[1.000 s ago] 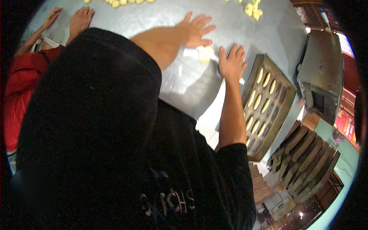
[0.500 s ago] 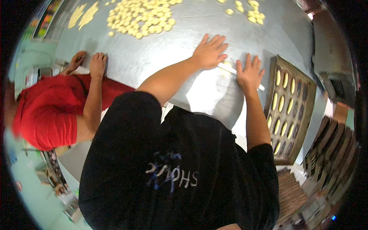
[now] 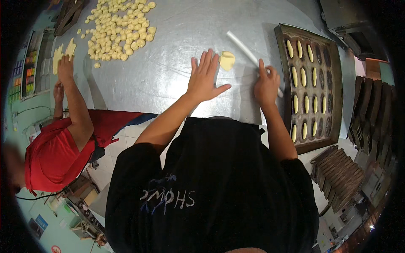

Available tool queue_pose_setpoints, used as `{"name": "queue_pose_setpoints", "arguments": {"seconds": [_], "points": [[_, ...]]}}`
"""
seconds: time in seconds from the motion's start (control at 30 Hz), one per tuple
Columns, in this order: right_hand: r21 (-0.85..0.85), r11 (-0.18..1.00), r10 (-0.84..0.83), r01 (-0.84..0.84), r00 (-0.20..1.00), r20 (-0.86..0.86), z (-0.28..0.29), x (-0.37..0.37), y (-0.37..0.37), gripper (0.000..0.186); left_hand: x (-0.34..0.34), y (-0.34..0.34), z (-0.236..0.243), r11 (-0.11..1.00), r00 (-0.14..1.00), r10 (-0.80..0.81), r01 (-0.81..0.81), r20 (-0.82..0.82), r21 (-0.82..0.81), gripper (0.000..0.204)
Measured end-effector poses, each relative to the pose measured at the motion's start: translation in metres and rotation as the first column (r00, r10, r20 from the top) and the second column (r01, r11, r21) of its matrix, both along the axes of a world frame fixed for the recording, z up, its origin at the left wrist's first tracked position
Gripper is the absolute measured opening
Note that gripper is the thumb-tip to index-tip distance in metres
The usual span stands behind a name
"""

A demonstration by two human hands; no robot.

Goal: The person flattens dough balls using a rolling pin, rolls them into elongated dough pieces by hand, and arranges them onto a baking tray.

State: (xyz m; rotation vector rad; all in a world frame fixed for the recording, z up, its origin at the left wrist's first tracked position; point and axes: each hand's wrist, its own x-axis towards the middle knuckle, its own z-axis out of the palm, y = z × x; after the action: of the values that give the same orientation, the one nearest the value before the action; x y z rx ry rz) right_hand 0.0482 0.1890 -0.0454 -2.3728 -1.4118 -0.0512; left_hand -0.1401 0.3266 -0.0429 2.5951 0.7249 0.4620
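Head view, bakery bench. Right hand [image 3: 266, 84] curled over the near end of a white rolling pin [image 3: 247, 52], a thin rod lying on the steel tabletop [image 3: 168, 67]; fingers wrapped round it, so the grip is closed on the pin, index finger laid along its top. Left hand [image 3: 205, 78] flat, fingers spread, palm pressed to the tabletop: open, holding nothing. Its fingertips lie just beside a flattened dough piece [image 3: 227, 60], not clearly touching it.

Pin: long axis runs diagonally, from the right hand up and left toward the far side of the tabletop; far end free, passing just right of the dough piece. Judged stiff, light, smooth, prob. a bit slippery w/ flour or fat; best held near one end as here, or at both ends for even pressure.

Dough piece: pale yellow, roughly square w/ rounded corners, no marked long axis, lying flat. Judged soft, light, easily dented or torn; likely tacky on steel. Lift from under an edge w/ flat fingers rather than pinch the middle.

Surroundings: dark baking tray [image 3: 310, 84] at right w/ oval moulds, many filled w/ pale elongated dough rolls [image 3: 296, 76], long axes pointing away from the person. Pile of small dough balls [image 3: 118, 29] far left on the tabletop, well apart from both hands. A co-worker in a red shirt [image 3: 55, 152] at left, hand [image 3: 65, 67] on flat dough sheets [image 3: 63, 52]. Stack of empty dark tins [image 3: 341, 177] lower right.
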Motion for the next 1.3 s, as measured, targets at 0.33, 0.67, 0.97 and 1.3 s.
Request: {"name": "queue_pose_setpoints", "arguments": {"seconds": [0.33,0.67,0.97,1.3], "points": [[-0.128,0.968,0.203,-0.217,0.972,-0.114,-0.022,-0.031,0.070,0.069,0.039,0.032,-0.003,0.976,0.902,-0.179,0.214,-0.392,0.046,0.112],[-0.298,0.885,0.360,-0.357,0.932,-0.047,-0.002,-0.057,-0.011,0.072,-0.009,-0.021,0.001,0.981,0.997,-0.061,0.049,-0.056,-0.185,0.073],[-0.152,0.771,0.566,-0.619,0.775,-0.283,0.016,-0.047,-0.062,0.060,0.056,-0.034,-0.011,0.998,0.986,0.065,-0.067,-0.152,-0.008,0.084],[0.038,0.844,0.441,-0.535,0.650,-0.619,0.052,-0.010,-0.088,0.032,0.102,-0.001,-0.016,0.955,0.953,0.246,-0.206,-0.177,0.214,0.085]]}}
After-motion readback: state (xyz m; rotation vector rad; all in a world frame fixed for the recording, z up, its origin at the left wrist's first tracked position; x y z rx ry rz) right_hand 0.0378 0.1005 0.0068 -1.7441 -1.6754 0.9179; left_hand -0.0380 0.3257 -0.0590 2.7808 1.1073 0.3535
